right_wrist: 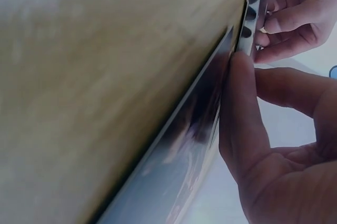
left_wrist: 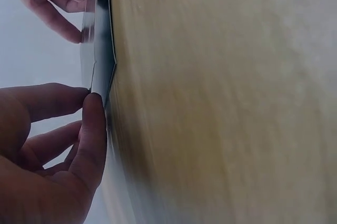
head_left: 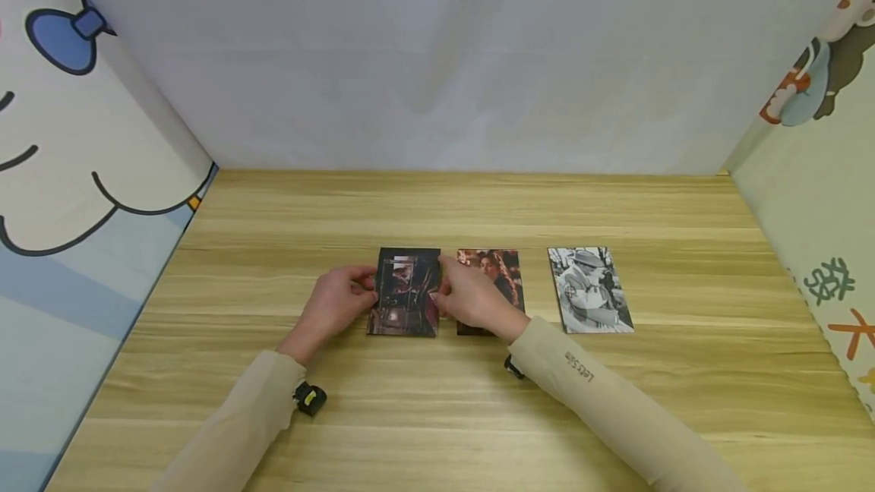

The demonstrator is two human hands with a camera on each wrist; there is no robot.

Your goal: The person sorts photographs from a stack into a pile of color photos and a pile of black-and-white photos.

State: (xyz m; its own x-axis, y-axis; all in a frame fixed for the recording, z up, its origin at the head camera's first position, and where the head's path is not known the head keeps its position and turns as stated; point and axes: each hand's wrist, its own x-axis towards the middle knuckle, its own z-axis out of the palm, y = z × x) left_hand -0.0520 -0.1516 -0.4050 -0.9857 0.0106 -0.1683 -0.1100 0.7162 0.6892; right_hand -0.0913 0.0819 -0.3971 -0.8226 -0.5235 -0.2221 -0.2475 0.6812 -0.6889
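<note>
Three photo cards lie in a row on the wooden table (head_left: 437,416). Both hands pinch the dark card (head_left: 405,291) on the left. My left hand (head_left: 365,291) holds its left edge, thumb (left_wrist: 92,129) against the card's rim (left_wrist: 101,60). My right hand (head_left: 446,296) holds the right edge, thumb (right_wrist: 241,103) on the dark card (right_wrist: 251,21). That hand covers part of the middle card (head_left: 502,272), a reddish portrait, seen edge-on as the middle card (right_wrist: 184,145). The black-and-white card (head_left: 591,291) lies untouched to the right.
A white back wall (head_left: 451,59) and cartoon-printed side panels (head_left: 82,173) enclose the table on three sides. Bare wood stretches behind the cards and in front of them, where both beige sleeves (head_left: 595,393) cross it.
</note>
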